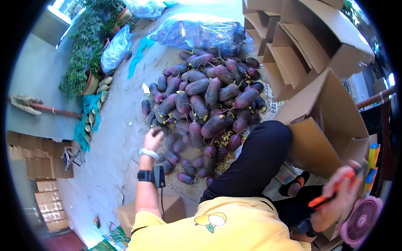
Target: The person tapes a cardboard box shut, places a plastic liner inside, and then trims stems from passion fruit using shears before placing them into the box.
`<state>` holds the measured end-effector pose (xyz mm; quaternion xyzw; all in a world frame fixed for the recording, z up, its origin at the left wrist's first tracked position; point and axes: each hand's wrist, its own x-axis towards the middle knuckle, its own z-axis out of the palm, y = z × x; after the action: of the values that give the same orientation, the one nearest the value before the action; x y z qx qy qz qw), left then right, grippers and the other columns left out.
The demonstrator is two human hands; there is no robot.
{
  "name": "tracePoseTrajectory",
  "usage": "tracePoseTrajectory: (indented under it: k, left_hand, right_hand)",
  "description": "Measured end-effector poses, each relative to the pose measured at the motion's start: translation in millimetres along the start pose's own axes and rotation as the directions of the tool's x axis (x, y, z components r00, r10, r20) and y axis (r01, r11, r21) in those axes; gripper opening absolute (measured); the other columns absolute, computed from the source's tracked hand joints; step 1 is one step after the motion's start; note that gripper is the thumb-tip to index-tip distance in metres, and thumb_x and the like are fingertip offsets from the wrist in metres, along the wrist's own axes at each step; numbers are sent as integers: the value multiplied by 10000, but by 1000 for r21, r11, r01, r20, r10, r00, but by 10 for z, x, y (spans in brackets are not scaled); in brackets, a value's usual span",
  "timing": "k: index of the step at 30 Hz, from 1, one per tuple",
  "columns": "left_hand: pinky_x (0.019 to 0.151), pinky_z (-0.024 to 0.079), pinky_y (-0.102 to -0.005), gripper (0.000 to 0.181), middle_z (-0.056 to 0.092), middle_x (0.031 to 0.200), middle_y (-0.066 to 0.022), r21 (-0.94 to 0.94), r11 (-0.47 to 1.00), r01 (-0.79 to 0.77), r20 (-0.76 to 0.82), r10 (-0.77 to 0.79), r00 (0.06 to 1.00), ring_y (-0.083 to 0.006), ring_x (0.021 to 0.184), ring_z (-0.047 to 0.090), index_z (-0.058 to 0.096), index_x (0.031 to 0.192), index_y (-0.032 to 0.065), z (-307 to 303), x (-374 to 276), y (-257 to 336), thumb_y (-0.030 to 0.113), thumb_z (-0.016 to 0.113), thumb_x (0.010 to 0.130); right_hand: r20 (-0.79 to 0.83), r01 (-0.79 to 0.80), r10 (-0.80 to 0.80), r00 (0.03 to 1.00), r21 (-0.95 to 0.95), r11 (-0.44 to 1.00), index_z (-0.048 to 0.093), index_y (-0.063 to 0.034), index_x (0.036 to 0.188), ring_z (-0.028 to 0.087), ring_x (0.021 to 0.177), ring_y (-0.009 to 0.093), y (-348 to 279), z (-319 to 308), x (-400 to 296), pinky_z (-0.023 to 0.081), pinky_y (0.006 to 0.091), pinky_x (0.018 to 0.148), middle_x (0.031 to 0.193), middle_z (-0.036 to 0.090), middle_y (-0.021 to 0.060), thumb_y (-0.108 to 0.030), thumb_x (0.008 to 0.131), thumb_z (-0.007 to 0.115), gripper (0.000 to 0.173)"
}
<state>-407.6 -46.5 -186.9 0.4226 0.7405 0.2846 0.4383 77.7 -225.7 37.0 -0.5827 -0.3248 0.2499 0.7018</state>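
Note:
A large heap of dark purple root vegetables, apparently radishes [198,86], lies on the floor before me, with thin roots and yellowish leaf bits among them. At the heap's left edge is my left hand [154,138], its fingers curled; whether it holds anything cannot be made out. On the far right my right hand [340,185], somewhat blurred, grips a hand tool with orange and black handles [320,202], its kind unclear. That hand is away from the heap, below an open cardboard box [320,141].
Behind the heap lies a full clear plastic bag [201,33]. Open cardboard boxes [292,59] are stacked at upper right. A pink fan [361,221] stands at lower right, and another carton [172,208] is beside my left arm. Potted plants [91,83] line the left wall.

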Motion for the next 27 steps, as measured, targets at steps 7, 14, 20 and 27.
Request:
tracePoseTrajectory:
  k: [7,14,20,27]
  left_hand:
    - [585,516,-304,406,624,1030,-77,-248,927,281,97,-265,959,-170,801,612,540,1253,55,535,-101,-1090,215,629,890]
    - [860,488,-350,501,636,1100,-165,-32,993,-116,-241,105,965,-264,982,615,578,1210,17,1022,913,-1008,298,695,811]
    - [960,441,-430,630,587,1173,-229,29,999,-42,-374,50,926,-372,1095,560,552,1223,13,1128,1595,-368,390,739,754]
    - [979,420,-515,828,513,1288,-193,258,935,245,-318,-157,935,-368,1193,504,395,1329,120,1349,1671,139,363,815,659]
  right_hand:
    - [696,-655,590,408,-227,721,411,-41,1191,496,532,79,816,1454,-10,416,221,490,850,579,67,-109,967,472,242]
    - [654,-756,696,298,-283,590,444,-64,1111,531,566,110,1775,1848,-278,445,250,504,859,597,91,-182,975,503,190]
    - [667,-727,686,293,-311,613,457,-71,1121,535,571,115,1778,1895,-293,444,245,511,862,613,92,-189,984,494,185]
    - [649,-722,708,278,-345,599,487,-78,1165,554,597,107,1787,1923,-267,472,242,521,836,611,57,-239,1005,463,228]
